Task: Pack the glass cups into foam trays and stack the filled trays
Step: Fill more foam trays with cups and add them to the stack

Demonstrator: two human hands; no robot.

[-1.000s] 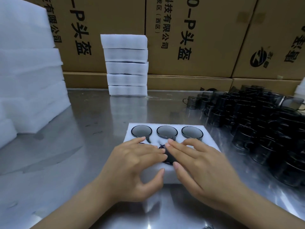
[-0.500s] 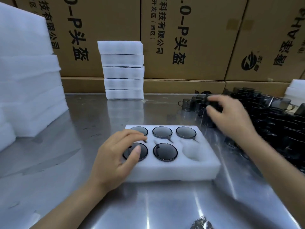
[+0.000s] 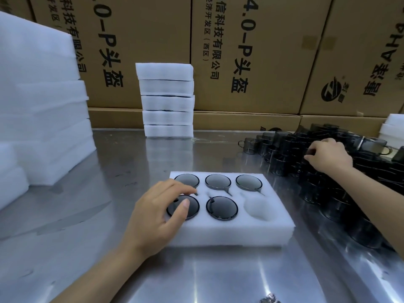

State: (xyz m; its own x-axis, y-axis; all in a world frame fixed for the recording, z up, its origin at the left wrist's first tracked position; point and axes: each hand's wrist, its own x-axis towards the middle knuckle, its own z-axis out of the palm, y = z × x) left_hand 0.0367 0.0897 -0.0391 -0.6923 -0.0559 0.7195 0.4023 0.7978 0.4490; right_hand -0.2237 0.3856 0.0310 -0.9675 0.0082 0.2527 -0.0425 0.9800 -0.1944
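Observation:
A white foam tray [image 3: 229,231] lies on the steel table in front of me. Five of its round pockets hold dark glass cups, such as the front middle one [image 3: 222,208]. The front right pocket [image 3: 256,207] is empty. My left hand [image 3: 157,213] rests on the front left cup [image 3: 192,209], with the thumb on its top and the fingers arched over it. My right hand [image 3: 330,157] is out among the loose dark glass cups [image 3: 282,159] at the right, and thumb and fingers pinch one cup there.
A stack of several filled foam trays [image 3: 167,101] stands at the back centre. Tall piles of foam sheets [image 3: 43,106] line the left side. Cardboard boxes [image 3: 262,51] wall off the back. More foam [image 3: 393,127] sits at the far right.
Both hands were pressing a cup into the front row. My right hand has since swung right into the loose cups and closed on one. My left hand stayed on the front left cup.

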